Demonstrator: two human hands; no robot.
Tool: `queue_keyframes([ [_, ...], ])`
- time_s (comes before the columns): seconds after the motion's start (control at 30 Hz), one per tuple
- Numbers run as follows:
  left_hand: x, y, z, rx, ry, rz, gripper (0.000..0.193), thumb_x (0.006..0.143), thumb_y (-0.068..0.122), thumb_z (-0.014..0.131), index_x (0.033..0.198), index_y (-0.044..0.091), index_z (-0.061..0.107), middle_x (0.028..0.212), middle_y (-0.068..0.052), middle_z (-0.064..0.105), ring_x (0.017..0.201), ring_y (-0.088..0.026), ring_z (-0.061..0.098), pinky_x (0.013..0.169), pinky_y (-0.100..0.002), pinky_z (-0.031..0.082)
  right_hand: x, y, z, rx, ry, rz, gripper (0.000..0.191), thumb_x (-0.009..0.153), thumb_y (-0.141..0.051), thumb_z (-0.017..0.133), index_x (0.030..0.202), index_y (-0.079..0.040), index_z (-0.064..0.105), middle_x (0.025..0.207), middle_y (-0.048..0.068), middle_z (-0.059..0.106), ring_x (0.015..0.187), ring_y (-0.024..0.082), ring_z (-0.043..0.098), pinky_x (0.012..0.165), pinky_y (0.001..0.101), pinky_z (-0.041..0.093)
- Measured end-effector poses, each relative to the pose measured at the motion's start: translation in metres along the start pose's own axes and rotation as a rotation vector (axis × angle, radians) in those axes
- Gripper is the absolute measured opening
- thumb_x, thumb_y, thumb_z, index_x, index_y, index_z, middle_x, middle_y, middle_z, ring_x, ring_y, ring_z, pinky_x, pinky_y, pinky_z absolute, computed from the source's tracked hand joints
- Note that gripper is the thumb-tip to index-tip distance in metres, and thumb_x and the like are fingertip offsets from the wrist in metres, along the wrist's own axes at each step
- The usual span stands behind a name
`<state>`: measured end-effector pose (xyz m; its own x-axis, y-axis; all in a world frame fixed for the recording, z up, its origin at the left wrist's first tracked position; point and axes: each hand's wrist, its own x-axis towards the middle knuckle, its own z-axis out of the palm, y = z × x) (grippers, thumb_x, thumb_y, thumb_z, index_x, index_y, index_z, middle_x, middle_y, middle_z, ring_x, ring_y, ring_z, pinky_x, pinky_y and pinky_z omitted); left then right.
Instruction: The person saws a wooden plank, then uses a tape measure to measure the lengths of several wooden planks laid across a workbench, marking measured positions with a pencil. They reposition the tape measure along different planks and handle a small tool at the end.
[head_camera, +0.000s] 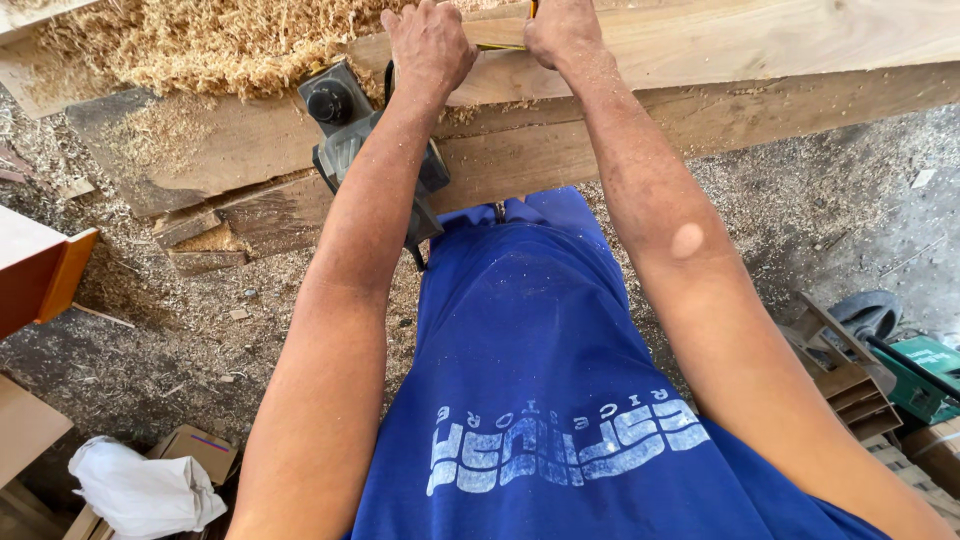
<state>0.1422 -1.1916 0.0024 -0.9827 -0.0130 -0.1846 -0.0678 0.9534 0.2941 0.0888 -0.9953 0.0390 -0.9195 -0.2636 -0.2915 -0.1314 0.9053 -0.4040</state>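
– Blue shirt (540, 400) fills the foreground, speckled with dust. What are the hands doing?

– Both rest on the pale plank (720, 40) at the top of the view. The left hand (430, 45) lies knuckles up on its near edge, fingers curled over; whether it grips anything I cannot tell. The right hand (562, 30) is closed beside a yellow-and-black strip (497, 46), possibly a tape measure, running between the 2 hands.

– How far along does the work look?

– Some planing seems done: shavings (200, 40) are heaped to the left, and an electric planer (345, 125) sits idle under the left forearm. Measuring looks to be the step in hand; how much remains is unclear.
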Motion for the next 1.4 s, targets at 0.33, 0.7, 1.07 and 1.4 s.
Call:
queue_keyframes([
  [0.33, 0.005, -0.009, 0.013, 0.058, -0.046, 0.006, 0.035, 0.081, 0.036, 0.080, 0.103, 0.010, 0.077, 0.099, -0.016, 0.071, 0.097, -0.038, 0.066, 0.089, -0.062, 0.038, -0.018, 0.021, -0.017, 0.508, 0.044, 0.144, 0.025, 0.101, -0.027, 0.067, 0.101, -0.003, 0.072, 0.078, 0.003, 0.076, 0.069, 0.011, 0.079, 0.063, 0.0261, 0.062],
  [0.7, -0.004, -0.004, -0.015, -0.020, -0.132, -0.055, 0.040, 0.080, 0.045, 0.082, 0.102, 0.012, 0.078, 0.107, -0.013, 0.071, 0.107, -0.037, 0.064, 0.086, -0.057, 0.046, -0.049, 0.025, 0.014, 0.554, 0.147, 0.065, 0.022, 0.098, -0.006, 0.054, 0.114, -0.007, 0.068, 0.104, 0.008, 0.078, 0.084, 0.014, 0.076, 0.075, 0.0299, 0.065],
  [1.07, -0.003, -0.014, -0.015, -0.040, -0.158, -0.004, 0.041, 0.082, 0.048, 0.083, 0.102, 0.012, 0.079, 0.105, -0.013, 0.072, 0.106, -0.033, 0.065, 0.085, -0.052, 0.052, -0.049, 0.015, 0.021, 0.524, 0.107, -0.052, 0.019, 0.101, -0.020, 0.074, 0.118, -0.013, 0.074, 0.103, 0.005, 0.080, 0.095, 0.017, 0.078, 0.086, 0.0324, 0.063],
  [1.4, 0.000, -0.022, 0.002, -0.058, -0.096, 0.009, 0.056, 0.080, 0.064, 0.079, 0.097, 0.012, 0.076, 0.088, -0.009, 0.074, 0.090, -0.029, 0.069, 0.074, -0.051, 0.051, -0.034, 0.021, 0.031, 0.515, 0.086, 0.044, 0.022, 0.105, -0.035, 0.063, 0.102, -0.016, 0.074, 0.091, 0.001, 0.077, 0.080, 0.011, 0.071, 0.074, 0.0330, 0.062],
])
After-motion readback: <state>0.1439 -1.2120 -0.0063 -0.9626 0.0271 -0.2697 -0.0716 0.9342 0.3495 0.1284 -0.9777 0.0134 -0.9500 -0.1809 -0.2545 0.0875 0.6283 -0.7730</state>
